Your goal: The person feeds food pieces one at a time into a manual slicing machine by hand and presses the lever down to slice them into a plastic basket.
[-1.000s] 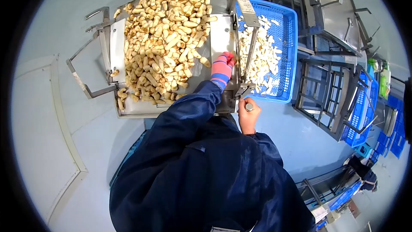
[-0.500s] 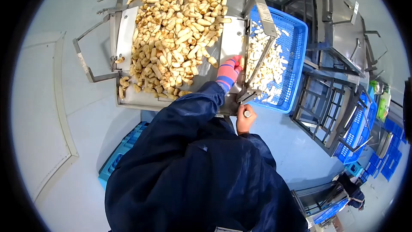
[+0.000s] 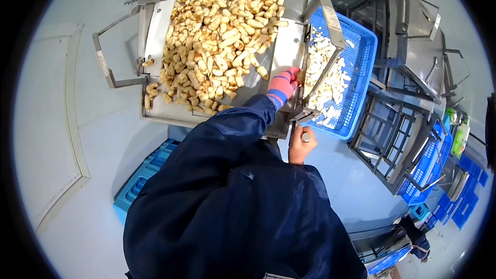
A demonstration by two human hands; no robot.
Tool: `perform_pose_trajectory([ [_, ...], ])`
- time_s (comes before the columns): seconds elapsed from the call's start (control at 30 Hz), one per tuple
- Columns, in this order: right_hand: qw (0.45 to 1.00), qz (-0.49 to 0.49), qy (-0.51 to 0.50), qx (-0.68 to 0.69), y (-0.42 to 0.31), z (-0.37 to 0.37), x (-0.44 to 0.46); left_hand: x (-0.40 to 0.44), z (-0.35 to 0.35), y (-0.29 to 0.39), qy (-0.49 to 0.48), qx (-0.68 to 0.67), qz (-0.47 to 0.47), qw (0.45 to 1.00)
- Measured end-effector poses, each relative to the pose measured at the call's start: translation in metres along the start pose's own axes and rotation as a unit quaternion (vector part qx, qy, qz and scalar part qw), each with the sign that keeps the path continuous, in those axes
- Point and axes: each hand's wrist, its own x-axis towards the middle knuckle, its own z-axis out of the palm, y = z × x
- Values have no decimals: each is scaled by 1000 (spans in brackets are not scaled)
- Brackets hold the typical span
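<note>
Has the striped-gloved left hand (image 3: 283,86) curled narrow on the white board (image 3: 288,46), just beside the angled metal arm (image 3: 331,23), with its grip on anything impossible to tell, and has the bare right hand (image 3: 299,148) wrapped around the handle (image 3: 306,137). Could well pinch the gloved fingertips by working the handle with them so near the arm. Might also let pale stubby pieces (image 3: 222,41), heaped loosely on the metal tabletop (image 3: 252,81) beside the board, roll in under the glove, or spill the thin slices (image 3: 337,92) by jolting the blue basket (image 3: 373,59) beyond the arm.
</note>
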Motion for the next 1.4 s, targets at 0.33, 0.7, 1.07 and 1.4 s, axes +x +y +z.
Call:
perform_pose_trajectory([
  [0.33, 1000, -21, -11, 17, 46, 9, 1, 5, -3, 3, -55, -64, -41, 996],
  [0.7, 1000, -13, -7, 12, 15, 9, 4, 9, 7, 0, -38, -50, -25, 998],
  [1.07, 1000, -25, 4, -7, 34, 9, 0, 11, 9, 6, 31, 127, 23, 991],
  [1.4, 1000, -8, -12, 19, 38, 8, 0, 6, -4, 53, -62, -148, -17, 987],
])
